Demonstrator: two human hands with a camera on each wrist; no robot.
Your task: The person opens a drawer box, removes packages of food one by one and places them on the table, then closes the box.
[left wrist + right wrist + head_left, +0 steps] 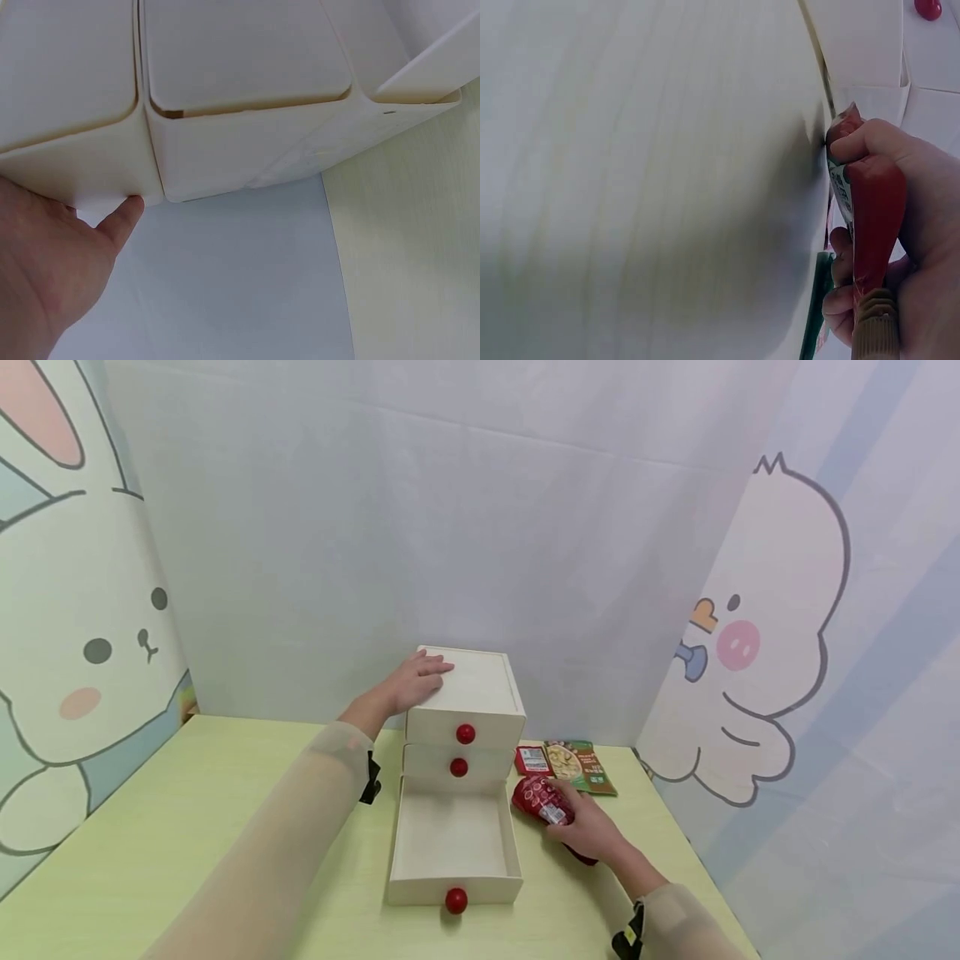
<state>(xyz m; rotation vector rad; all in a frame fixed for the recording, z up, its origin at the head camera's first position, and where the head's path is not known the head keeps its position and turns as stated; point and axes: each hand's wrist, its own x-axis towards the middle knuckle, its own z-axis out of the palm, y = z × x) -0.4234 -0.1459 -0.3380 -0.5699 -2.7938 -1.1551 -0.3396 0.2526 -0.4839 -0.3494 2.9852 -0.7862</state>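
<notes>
A white three-drawer box [480,681] with red knobs stands on the table, its bottom drawer [420,892] pulled out and bare inside. My left hand [415,681] rests on the box's top at its left edge, fingers fairly straight. In the left wrist view the thumb [124,219] lies along the side wall. Right of the drawer, my right hand [592,831] grips a red snack bag [536,795] low over the table. The right wrist view shows fingers and thumb curled round the red bag [877,217].
Behind the red bag lie a green and brown food packet [592,768] and a small red packet [533,760] with a white label. The pale yellow-green table [225,802] meets a cloth backdrop [300,568] at its far edge.
</notes>
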